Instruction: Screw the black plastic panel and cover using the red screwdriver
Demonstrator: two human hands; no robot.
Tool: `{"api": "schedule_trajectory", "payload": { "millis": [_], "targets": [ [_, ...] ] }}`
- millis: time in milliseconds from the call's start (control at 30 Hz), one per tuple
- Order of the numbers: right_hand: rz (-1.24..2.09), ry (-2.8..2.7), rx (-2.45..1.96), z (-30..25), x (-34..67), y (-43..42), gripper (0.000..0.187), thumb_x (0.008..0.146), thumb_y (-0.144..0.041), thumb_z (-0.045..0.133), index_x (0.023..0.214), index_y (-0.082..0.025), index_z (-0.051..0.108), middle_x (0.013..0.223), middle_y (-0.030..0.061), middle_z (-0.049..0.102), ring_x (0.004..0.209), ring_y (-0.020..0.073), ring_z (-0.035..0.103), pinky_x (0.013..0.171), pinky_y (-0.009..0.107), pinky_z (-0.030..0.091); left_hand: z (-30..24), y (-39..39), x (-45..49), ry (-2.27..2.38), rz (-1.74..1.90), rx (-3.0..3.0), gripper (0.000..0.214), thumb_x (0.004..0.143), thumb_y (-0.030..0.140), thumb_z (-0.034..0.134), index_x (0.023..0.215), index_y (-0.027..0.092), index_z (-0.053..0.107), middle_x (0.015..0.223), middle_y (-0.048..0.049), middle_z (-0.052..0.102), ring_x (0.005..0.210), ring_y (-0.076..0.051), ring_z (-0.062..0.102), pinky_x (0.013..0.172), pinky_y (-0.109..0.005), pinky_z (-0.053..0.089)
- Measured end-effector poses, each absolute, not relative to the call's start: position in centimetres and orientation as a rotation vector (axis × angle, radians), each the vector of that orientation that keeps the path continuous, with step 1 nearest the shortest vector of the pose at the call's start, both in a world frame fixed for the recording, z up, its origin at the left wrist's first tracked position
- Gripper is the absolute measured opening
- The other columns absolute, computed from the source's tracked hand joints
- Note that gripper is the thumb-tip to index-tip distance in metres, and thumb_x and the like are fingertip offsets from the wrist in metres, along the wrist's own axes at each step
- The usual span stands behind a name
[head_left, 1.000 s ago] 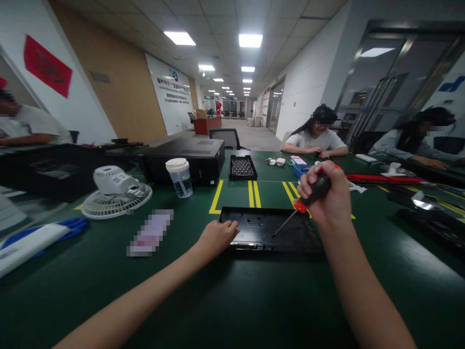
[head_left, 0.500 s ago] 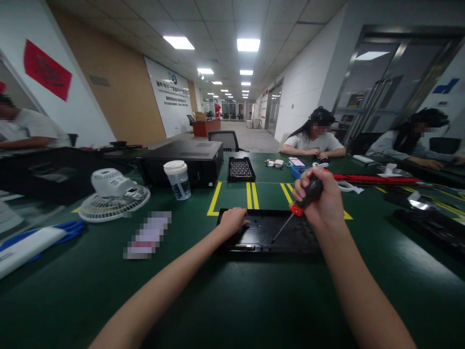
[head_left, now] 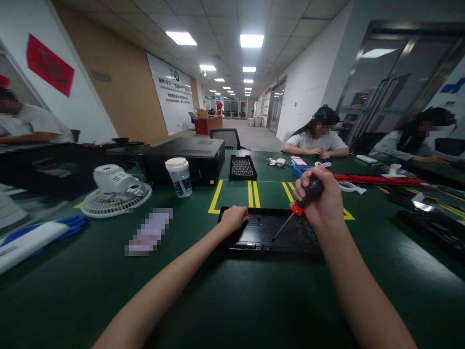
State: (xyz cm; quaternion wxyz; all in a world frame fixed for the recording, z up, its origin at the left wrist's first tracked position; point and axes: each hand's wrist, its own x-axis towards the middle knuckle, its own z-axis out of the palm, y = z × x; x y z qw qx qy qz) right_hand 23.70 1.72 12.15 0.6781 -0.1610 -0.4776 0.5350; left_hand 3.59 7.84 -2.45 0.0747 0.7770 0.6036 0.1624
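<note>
Screwdriver held by right hand over black panel | left hand moved to panel's back-left | panel likely steadied | left fingers' hold unclear

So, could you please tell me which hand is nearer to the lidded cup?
Left: the left hand, at the shallow black tray, is right of the cup; the right hand, holding the screwdriver, is farther right.

Screwdriver – tilted, black panel – flat
</note>
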Motion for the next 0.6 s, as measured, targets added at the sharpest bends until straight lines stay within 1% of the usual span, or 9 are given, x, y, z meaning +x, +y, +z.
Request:
{"api": "schedule_trajectory", "payload": {
  "millis": [167, 267, 433, 600],
  "targets": [
    [1.202, -1.067, -0.367, 12.0, 23.5, 1.8, 0.02, 0.07, -0.027, 0.058, 0.059, -0.017, 0.044, 0.052, -0.0049, 0.044, 0.039, 0.0067, 0.042, 0.035, 0.019, 0.032, -1.4, 6.8, 2.5, 1.636, 0.736, 2.269, 0.009, 0.08, 0.025, 0.056, 0.083, 0.02, 0.062, 0.082, -0.0025, 0.068, 0.077, -0.016, 0.063, 0.071, -0.026, 0.047],
    [1.197, -1.053, -0.357, 12.0, 23.3, 1.7, 0.02, 0.071, -0.027, 0.057, 0.06, -0.017, 0.044, 0.052, -0.005, 0.044, 0.039, 0.0068, 0.042, 0.035, 0.019, 0.031, -0.8, 5.4, 1.9, 1.547, 0.867, 2.198, 0.01, 0.08, 0.025, 0.055, 0.084, 0.018, 0.061, 0.08, -0.002, 0.067, 0.077, -0.015, 0.063, 0.071, -0.025, 0.048],
    [1.18, -1.063, -0.331, 11.6, 22.9, 1.8, 0.02, 0.073, -0.026, 0.055, 0.06, -0.018, 0.043, 0.052, -0.005, 0.043, 0.038, 0.0071, 0.042, 0.034, 0.019, 0.031, -0.2, 2.4, 1.5, 1.413, 0.954, 2.1, 0.012, 0.078, 0.028, 0.058, 0.087, 0.019, 0.061, 0.084, -0.001, 0.067, 0.078, -0.014, 0.063, 0.071, -0.024, 0.05],
    [1.184, -1.059, -0.313, 11.2, 22.4, 1.8, 0.02, 0.073, -0.028, 0.055, 0.061, -0.018, 0.042, 0.052, -0.0053, 0.043, 0.038, 0.007, 0.042, 0.036, 0.019, 0.032, 0.0, -1.1, 1.4, 1.257, 1.07, 1.851, 0.016, 0.078, 0.03, 0.059, 0.089, 0.019, 0.061, 0.089, -0.0016, 0.065, 0.082, -0.015, 0.062, 0.073, -0.028, 0.051]
  ]
}}
